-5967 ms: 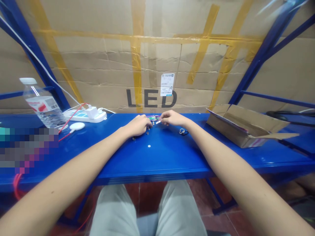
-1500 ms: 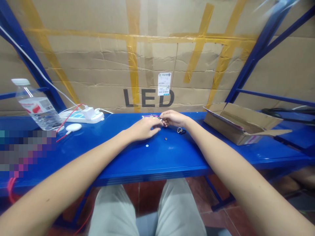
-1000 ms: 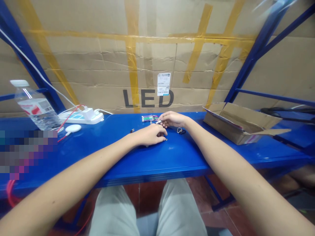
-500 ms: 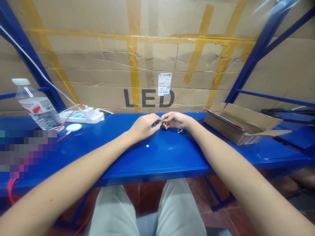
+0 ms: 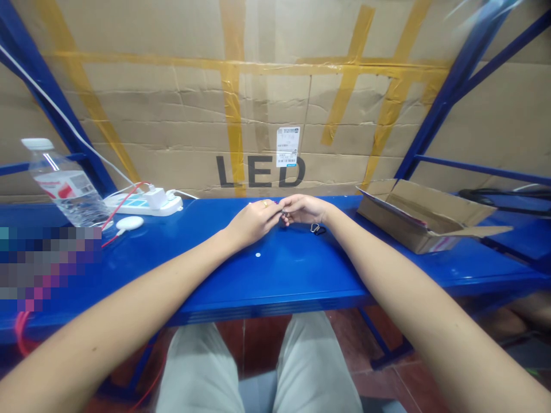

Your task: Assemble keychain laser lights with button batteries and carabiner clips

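Over the far middle of the blue table (image 5: 297, 281), my left hand (image 5: 255, 222) and my right hand (image 5: 305, 210) meet at the fingertips. Both are closed in a pinch on a small dark metallic piece (image 5: 284, 213), mostly covered by the fingers and too small to name. My left hand wears a ring. Just below my right wrist lie a silver carabiner clip (image 5: 314, 228) and a black one (image 5: 320, 231), side by side on the table. A small white disc (image 5: 257, 254) lies nearer me, below my left hand.
An open cardboard box (image 5: 426, 221) stands at the right. On the left are a water bottle (image 5: 69, 186), a white power strip (image 5: 172, 205), a white round charger (image 5: 130, 223) and a red cable (image 5: 20, 330). A large cardboard panel (image 5: 181, 120) rises behind the table.
My left fingers have closed in further over the small metallic piece, towards my right fingertips. The carabiners, disc and box have stayed in place.
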Demonstrator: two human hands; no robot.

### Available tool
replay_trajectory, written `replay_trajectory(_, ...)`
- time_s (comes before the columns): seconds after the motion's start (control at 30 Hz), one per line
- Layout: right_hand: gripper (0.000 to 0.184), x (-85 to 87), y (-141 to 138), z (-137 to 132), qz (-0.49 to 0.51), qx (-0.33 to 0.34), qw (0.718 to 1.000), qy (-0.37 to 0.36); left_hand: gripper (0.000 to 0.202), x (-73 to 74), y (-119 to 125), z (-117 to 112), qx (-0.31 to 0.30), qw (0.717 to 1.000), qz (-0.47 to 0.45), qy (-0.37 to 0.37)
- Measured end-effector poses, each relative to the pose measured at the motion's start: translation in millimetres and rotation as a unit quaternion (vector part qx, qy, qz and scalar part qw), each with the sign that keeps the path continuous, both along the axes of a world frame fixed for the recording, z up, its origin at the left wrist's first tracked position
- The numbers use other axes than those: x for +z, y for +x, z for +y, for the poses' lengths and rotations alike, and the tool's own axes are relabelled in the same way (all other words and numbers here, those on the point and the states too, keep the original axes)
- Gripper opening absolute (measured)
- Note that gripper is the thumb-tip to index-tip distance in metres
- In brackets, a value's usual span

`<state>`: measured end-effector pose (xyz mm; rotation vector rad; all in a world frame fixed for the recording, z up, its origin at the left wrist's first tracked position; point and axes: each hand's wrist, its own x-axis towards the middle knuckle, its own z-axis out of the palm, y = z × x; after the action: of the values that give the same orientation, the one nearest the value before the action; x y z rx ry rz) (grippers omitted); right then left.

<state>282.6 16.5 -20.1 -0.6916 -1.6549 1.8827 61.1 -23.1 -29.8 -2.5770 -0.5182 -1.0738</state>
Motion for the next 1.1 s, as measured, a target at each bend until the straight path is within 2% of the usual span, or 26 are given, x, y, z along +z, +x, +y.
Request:
replay_trajectory(0.47,0.019,-3.0,-2.1,2.5,0.022,0.011,1.0,0.013,0.023,-2.0,0.8,1.2,-0.002,0.999,-0.027,-0.021)
replay_trajectory(1.1,0.015,-3.3,-4.1,1.4,0.053,0.028,0.997,0.052,0.02,-0.1,2.4,0.4,-0.02,0.999,-0.023,0.039)
